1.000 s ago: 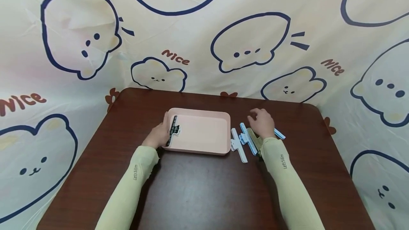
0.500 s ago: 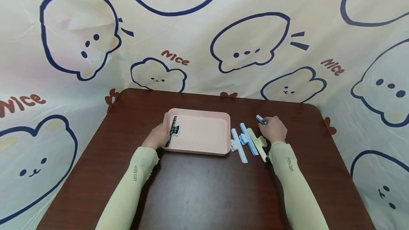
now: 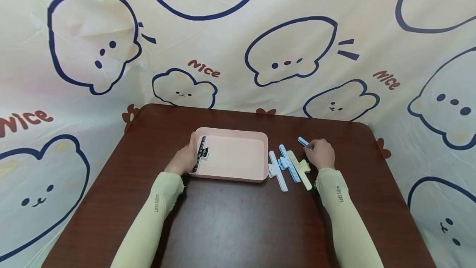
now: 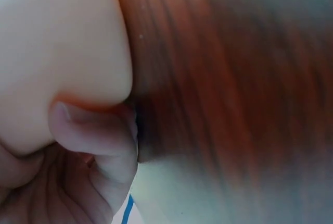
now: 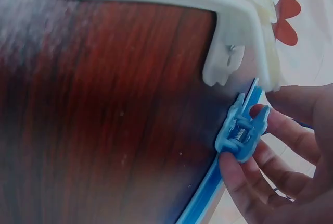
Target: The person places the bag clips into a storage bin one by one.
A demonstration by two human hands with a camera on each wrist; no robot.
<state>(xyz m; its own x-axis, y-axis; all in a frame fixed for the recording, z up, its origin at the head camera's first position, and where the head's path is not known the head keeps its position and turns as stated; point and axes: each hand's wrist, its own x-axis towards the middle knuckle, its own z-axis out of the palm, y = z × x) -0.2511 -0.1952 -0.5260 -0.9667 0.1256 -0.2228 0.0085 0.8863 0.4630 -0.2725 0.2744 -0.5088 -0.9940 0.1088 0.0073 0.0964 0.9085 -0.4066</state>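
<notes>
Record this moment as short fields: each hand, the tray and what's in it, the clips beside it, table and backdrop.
Left hand: at the left side of the tray, thumb against its wall
Right hand: holds a blue clip; whether lifted, cannot tell
Tray: pink, on the table
In tray: one black clip, along the left side
Right of tray, left to right: white clip, second blue clip, green clip
Table: dark brown, wood-grained
Backdrop: pale, with cartoon faces and "Nice" lettering
</notes>
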